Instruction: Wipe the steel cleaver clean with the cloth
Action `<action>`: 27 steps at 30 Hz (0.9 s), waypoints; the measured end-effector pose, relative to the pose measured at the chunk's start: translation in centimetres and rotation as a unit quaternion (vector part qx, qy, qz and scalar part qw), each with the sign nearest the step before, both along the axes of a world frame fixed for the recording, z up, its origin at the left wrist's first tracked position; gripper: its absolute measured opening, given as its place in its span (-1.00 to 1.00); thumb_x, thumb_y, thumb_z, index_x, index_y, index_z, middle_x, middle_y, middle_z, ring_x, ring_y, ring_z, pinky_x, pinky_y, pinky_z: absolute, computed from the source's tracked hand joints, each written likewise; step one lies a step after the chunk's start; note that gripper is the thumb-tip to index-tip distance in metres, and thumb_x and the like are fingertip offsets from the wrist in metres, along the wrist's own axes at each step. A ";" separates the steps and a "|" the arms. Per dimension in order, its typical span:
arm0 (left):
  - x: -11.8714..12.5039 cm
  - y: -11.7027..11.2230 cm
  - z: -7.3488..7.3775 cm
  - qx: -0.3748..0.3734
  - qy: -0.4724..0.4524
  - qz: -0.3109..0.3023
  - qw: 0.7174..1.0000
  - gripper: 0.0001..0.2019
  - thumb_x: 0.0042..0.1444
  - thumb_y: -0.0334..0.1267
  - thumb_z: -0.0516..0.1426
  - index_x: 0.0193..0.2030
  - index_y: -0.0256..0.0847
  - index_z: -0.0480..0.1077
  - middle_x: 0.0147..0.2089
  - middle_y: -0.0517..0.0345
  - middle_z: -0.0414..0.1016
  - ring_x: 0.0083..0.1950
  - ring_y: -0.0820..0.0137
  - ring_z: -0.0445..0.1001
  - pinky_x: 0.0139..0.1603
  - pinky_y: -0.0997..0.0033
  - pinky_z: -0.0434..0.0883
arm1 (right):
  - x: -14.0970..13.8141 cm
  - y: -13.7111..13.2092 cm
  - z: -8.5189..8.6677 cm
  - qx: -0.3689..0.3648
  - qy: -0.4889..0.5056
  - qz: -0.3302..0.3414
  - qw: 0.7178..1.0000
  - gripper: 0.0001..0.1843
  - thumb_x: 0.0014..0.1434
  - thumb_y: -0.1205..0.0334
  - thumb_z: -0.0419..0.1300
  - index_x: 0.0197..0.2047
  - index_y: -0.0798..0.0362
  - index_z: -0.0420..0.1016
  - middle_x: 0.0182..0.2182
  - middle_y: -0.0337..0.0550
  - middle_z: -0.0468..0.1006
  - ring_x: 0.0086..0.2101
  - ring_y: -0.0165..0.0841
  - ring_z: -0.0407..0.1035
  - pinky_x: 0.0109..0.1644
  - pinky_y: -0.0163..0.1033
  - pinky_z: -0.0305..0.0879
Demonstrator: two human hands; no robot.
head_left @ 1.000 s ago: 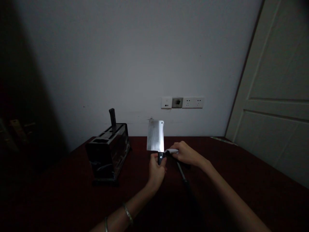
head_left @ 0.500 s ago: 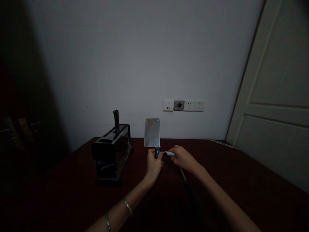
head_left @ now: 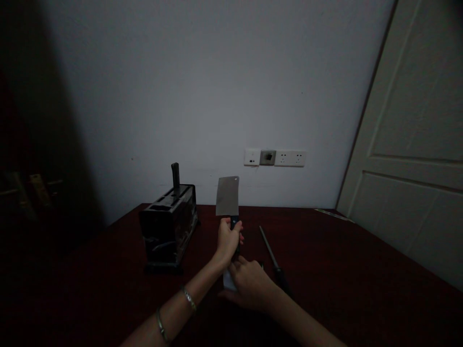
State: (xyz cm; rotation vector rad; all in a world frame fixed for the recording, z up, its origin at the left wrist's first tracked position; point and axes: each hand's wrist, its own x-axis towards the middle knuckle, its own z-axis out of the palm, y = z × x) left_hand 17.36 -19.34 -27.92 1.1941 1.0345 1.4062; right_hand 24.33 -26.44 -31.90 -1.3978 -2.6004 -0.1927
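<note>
A cleaver (head_left: pixel 227 197) stands upright, blade up, with my left hand (head_left: pixel 227 241) closed around its black handle. Below it and slightly to the right, my right hand (head_left: pixel 251 283) is palm down with a white object (head_left: pixel 228 281) under its fingers. Most of that object is hidden, so its kind is unclear. On the table to the right lies a honing steel (head_left: pixel 268 247) with a dark handle, partly behind my right forearm.
A black knife block (head_left: pixel 170 231) stands left on the dark red table (head_left: pixel 325 260), one black-handled knife (head_left: pixel 175 176) upright in it. Behind is a white wall with a row of sockets (head_left: pixel 275 157). A pale door (head_left: pixel 408 144) is at the right.
My right hand has moved down and toward me with the white object, from beside the cleaver's handle to below it. The honing steel is now more exposed. My left hand stays nearly in place.
</note>
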 end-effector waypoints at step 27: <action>-2.8 -1.4 5.5 -0.013 0.255 -0.142 0.956 -0.93 -0.26 -0.47 0.03 -0.62 -0.25 0.26 -0.78 0.34 0.17 -0.84 0.55 0.12 -0.84 0.58 0.08 | 19.3 7.0 -5.6 -0.017 0.748 -0.239 0.619 -0.60 -0.13 0.01 0.16 -0.32 0.18 0.42 -0.48 -0.01 0.55 -0.60 -0.38 0.34 -0.60 -0.31 0.28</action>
